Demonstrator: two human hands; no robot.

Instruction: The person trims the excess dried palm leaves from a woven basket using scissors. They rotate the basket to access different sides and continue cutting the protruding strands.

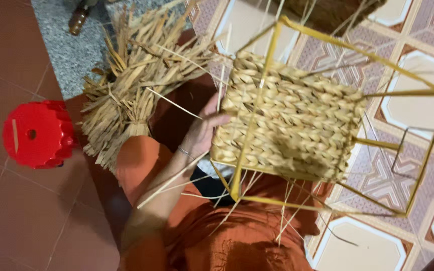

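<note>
The left hand (pixel 202 131) is seen with fingers spread flat against the near edge of a half-woven straw basket (pixel 287 125), which is built on a yellow wire frame (pixel 413 150). The basket extends away from that hand, long axis running toward the frame's bare end. Behind the hand a bundle of dried straw (pixel 131 80) is piled. The right hand is not shown.

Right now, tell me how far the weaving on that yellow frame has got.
Done: one woven panel of braided straw covers part of the yellow wire frame. In hand: the left hand rests against the panel's edge, loose strands hanging below. Left: the frame's right side is bare, and a bundle of straw lies unused behind.
</note>
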